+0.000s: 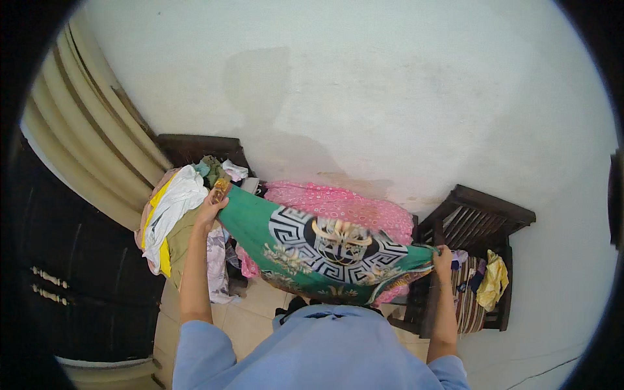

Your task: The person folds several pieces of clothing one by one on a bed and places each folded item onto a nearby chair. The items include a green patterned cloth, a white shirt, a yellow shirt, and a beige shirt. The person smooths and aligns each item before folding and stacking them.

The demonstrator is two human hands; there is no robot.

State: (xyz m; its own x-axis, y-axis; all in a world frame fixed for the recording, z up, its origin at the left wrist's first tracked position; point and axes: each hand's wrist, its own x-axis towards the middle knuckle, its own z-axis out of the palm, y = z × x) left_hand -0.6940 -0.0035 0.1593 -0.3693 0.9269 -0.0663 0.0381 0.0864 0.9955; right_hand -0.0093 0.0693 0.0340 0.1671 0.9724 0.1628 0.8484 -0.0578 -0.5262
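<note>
A green patterned cloth (338, 250), with a black-and-white round key motif and gold figures, hangs stretched out in front of me. My left hand (212, 207) grips its upper left corner, where a bit of yellow-brown edge shows above the fingers. At the cloth's right end, my right hand (442, 261) is closed around a bunched edge. The middle sags between both hands, and its lower edge comes close to my blue shirt. Behind it lies a pink patterned cloth (338, 200), partly covered by the green one.
On the left, a heap of clothes (179, 214) covers a dark wooden chair (201, 148). A second dark wooden chair (474, 221) at the right holds a striped cloth and a yellow cloth (493, 281). Beige curtains (91, 123) hang beside a black cabinet (84, 273); a white wall stands behind.
</note>
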